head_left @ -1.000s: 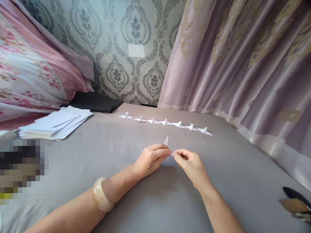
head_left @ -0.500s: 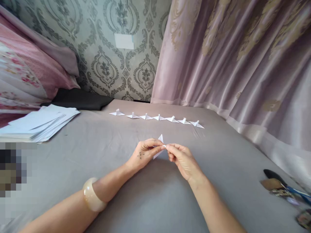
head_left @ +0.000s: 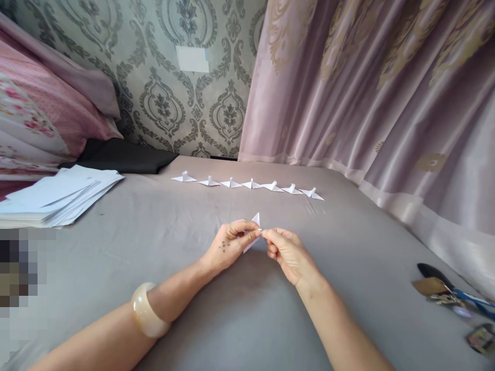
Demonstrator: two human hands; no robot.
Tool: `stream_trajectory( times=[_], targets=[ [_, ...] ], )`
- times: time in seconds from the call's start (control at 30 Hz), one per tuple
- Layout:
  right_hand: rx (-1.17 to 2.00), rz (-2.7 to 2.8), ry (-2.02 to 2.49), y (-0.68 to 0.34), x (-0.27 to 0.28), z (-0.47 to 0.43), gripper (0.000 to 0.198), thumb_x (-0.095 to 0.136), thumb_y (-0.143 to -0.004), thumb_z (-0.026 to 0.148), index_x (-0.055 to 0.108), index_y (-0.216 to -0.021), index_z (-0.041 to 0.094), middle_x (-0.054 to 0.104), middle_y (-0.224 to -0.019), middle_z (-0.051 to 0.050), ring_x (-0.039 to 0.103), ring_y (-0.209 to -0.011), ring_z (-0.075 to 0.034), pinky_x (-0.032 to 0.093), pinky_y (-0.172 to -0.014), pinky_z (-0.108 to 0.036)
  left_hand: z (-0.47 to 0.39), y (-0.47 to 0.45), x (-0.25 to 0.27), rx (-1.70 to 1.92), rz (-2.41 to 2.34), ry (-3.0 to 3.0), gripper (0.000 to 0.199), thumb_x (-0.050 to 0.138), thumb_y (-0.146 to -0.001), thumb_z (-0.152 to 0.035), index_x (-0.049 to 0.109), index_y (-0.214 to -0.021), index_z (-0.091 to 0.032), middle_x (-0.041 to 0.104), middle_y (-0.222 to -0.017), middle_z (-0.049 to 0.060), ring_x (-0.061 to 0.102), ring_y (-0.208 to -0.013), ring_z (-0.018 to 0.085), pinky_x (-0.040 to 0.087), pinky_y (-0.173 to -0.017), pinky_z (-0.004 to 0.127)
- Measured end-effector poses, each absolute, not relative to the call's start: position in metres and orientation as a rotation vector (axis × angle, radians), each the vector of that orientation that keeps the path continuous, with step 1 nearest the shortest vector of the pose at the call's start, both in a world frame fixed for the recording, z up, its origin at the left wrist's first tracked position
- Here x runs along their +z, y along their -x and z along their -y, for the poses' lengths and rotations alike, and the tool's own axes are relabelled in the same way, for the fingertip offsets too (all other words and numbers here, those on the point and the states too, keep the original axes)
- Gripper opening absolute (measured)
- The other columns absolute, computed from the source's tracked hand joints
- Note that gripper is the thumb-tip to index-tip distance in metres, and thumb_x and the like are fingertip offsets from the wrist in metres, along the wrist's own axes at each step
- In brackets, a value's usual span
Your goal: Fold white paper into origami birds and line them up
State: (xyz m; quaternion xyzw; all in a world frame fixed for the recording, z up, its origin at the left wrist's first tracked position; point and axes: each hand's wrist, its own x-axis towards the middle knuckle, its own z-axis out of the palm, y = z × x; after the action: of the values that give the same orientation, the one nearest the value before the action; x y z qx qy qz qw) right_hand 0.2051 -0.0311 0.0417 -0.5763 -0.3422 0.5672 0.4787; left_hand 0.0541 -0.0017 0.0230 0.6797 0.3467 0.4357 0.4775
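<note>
A small white folded paper figure [head_left: 257,219] is between my two hands, its pointed tips showing above and below my left fingers. My left hand [head_left: 227,246] is closed, pinching the paper between thumb and fingers. From the other side, my right hand [head_left: 290,253] pinches the small end of the paper with thumb and forefinger, the other fingers curled in. Most of its middle is hidden by my fingertips. Farther back, a row of several similar folded paper figures [head_left: 273,186] stands on the grey cloth surface [head_left: 185,319], each with wide points and a small upright part.
A stack of white paper sheets [head_left: 73,190] lies at the left, with a black folded cloth [head_left: 127,157] behind it. Keys with a brown tag [head_left: 429,285] lie at the right edge. Pink curtains [head_left: 309,103] hang down at the back right.
My right fingertips have shifted very slightly left along the paper's end. My left hand keeps its pinch. The view has moved a little, while the row of figures stays as it was.
</note>
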Motion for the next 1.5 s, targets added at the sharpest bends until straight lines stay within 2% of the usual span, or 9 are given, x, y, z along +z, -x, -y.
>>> stream_trajectory(
  times=[0.3,0.53,0.67,0.8,0.93,1.0,1.13,1.4,1.5],
  targets=[
    [1.446,0.753,1.333,-0.205,0.041,0.029,0.025,0.072,-0.06,0.029,0.05,-0.057,0.018,0.04,-0.053,0.007,0.031,-0.049,-0.006,0.026,-0.048,-0.022,0.002,-0.056,0.023,1.018,-0.913,-1.522,0.02,0.066,-0.08,-0.035,0.07,-0.08,-0.016,0.066,-0.085,0.003,0.059,-0.082,0.017,0.044,-0.076,0.026],
    [1.515,0.781,1.264,-0.21,0.042,0.032,0.022,0.07,-0.064,0.028,0.052,-0.058,0.017,0.043,-0.058,0.005,0.033,-0.052,-0.006,0.027,-0.049,-0.022,0.003,-0.056,0.03,1.002,-0.842,-1.274,0.016,0.068,-0.079,-0.033,0.069,-0.078,-0.017,0.066,-0.079,0.001,0.058,-0.082,0.014,0.042,-0.078,0.024],
    [1.44,0.835,1.279,-0.219,0.045,0.031,0.025,0.07,-0.067,0.029,0.051,-0.057,0.018,0.043,-0.057,0.005,0.033,-0.052,-0.007,0.028,-0.051,-0.023,-0.003,-0.051,0.028,0.943,-0.793,-1.143,0.019,0.069,-0.08,-0.036,0.069,-0.084,-0.017,0.066,-0.08,0.001,0.057,-0.074,0.011,0.042,-0.072,0.022],
    [1.241,0.91,1.351,-0.226,0.053,0.03,0.019,0.072,-0.069,0.035,0.061,-0.067,0.019,0.044,-0.055,0.006,0.038,-0.056,-0.009,0.034,-0.059,-0.025,-0.006,-0.046,0.022,0.823,-0.671,-1.067,0.023,0.066,-0.083,-0.039,0.068,-0.092,-0.018,0.067,-0.088,0.003,0.058,-0.075,0.011,0.041,-0.071,0.022],
    [1.056,1.095,1.366,-0.224,0.06,0.034,0.018,0.072,-0.069,0.037,0.07,-0.078,0.021,0.063,-0.074,0.001,0.053,-0.073,-0.013,0.041,-0.073,-0.027,-0.008,-0.043,0.02,0.737,-0.589,-1.04,0.019,0.067,-0.083,-0.035,0.067,-0.093,-0.018,0.063,-0.083,0.001,0.056,-0.071,0.009,0.04,-0.068,0.021],
    [1.047,1.201,1.342,-0.223,0.062,0.037,0.018,0.07,-0.071,0.037,0.073,-0.083,0.023,0.068,-0.084,-0.001,0.058,-0.081,-0.016,0.042,-0.078,-0.029,-0.008,-0.042,0.021,0.703,-0.548,-1.036,0.02,0.067,-0.083,-0.033,0.066,-0.096,-0.018,0.062,-0.084,0.002,0.056,-0.072,0.01,0.04,-0.069,0.022],
    [1.174,1.369,1.267,-0.224,0.066,0.04,0.019,0.065,-0.077,0.036,0.074,-0.09,0.025,0.07,-0.09,-0.002,0.061,-0.088,-0.017,0.044,-0.084,-0.031,-0.009,-0.042,0.022,0.681,-0.498,-1.052,0.023,0.069,-0.08,-0.031,0.065,-0.099,-0.019,0.064,-0.091,0.004,0.058,-0.078,0.013,0.041,-0.071,0.024],
    [1.196,1.595,1.248,-0.232,0.065,0.04,0.02,0.062,-0.08,0.037,0.073,-0.091,0.024,0.069,-0.092,-0.003,0.059,-0.084,-0.018,0.045,-0.079,-0.031,-0.01,-0.039,0.022,0.593,-0.488,-1.045,0.026,0.069,-0.076,-0.028,0.064,-0.098,-0.017,0.065,-0.092,0.008,0.061,-0.08,0.017,0.044,-0.071,0.027],
    [1.153,1.694,1.244,-0.234,0.066,0.042,0.018,0.061,-0.081,0.037,0.073,-0.085,0.025,0.066,-0.088,-0.002,0.056,-0.078,-0.016,0.044,-0.074,-0.03,-0.01,-0.038,0.023,0.545,-0.468,-1.042,0.026,0.069,-0.075,-0.026,0.064,-0.099,-0.016,0.065,-0.091,0.008,0.061,-0.079,0.017,0.045,-0.071,0.028]
  ],
)
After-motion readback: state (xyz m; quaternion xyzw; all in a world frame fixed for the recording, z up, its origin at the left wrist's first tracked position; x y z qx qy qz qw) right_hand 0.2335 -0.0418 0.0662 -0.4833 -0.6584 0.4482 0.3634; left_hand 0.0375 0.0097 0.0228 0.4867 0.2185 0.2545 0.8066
